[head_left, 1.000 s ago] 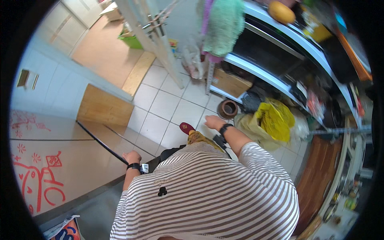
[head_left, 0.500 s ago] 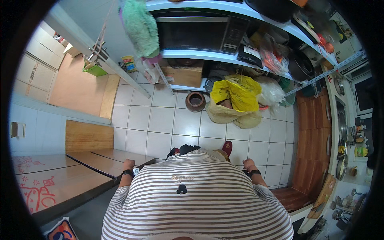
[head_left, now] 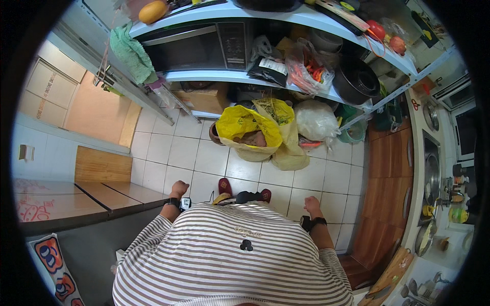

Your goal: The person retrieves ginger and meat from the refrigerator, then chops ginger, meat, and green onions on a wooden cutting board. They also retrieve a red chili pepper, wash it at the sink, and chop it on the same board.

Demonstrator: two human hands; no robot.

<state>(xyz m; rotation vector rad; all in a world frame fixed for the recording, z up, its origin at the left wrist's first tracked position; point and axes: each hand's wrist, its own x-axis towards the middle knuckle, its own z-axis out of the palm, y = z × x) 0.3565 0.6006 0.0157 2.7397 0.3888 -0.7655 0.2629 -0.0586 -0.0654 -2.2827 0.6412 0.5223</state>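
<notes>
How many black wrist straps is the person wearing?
2: one black wrist strap just behind the left hand, another black wrist strap behind the right hand. The striped sleeves could hide more.

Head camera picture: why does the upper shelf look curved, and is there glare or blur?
Head view: the fisheye lens bows the upper shelf, and black fills the corners; head view: pale glare brightens the floor tiles; head view: left hand and right hand show no heavy blur.

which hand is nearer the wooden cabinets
Right. The right hand is left of the wooden cabinets, apart from them across floor tiles; the left hand is farther off, on the person's left side.
</notes>
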